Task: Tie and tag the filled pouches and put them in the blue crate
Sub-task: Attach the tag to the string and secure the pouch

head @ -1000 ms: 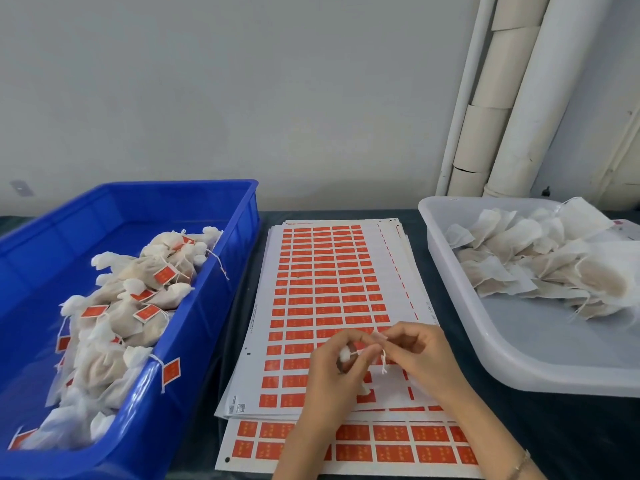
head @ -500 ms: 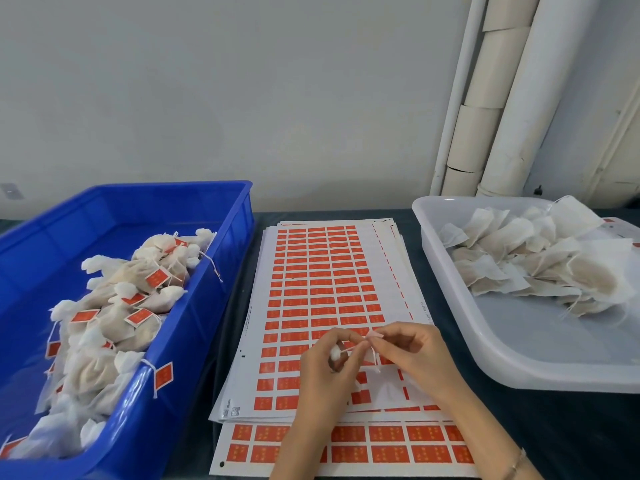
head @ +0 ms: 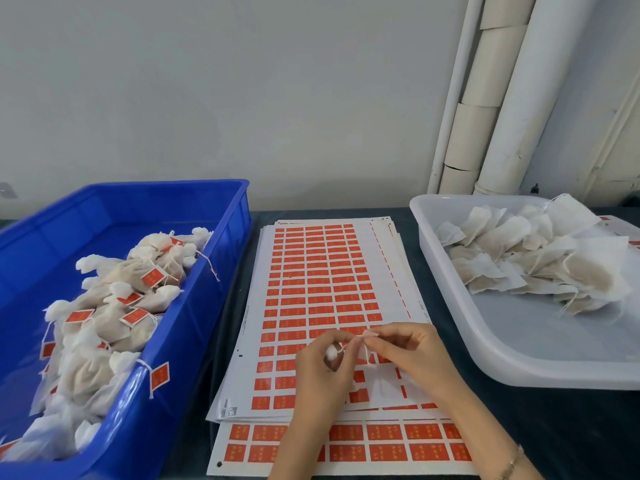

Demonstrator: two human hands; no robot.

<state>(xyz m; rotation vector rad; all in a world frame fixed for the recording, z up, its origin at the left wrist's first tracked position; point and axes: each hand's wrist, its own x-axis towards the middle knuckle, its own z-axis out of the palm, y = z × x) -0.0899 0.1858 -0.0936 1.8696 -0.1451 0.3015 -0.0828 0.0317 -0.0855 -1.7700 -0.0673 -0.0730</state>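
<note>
Left grip (head: 322, 374) clasps a small pouch (head: 331, 351) over the label sheets (head: 311, 271); right grip (head: 410, 355) pinches its string (head: 363, 341). Both hover between the crate (head: 207, 306) and the tray (head: 491, 362) on the bench (head: 540, 427)

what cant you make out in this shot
Head view:
- Pouch: mostly hidden inside the left hand; only a white tuft shows.
- String: pinched by the right hand; too thin to tell if knotted.
- Tag sheets: print too small to read.
- Blue crate and white tray: cut off by frame edges.
</note>
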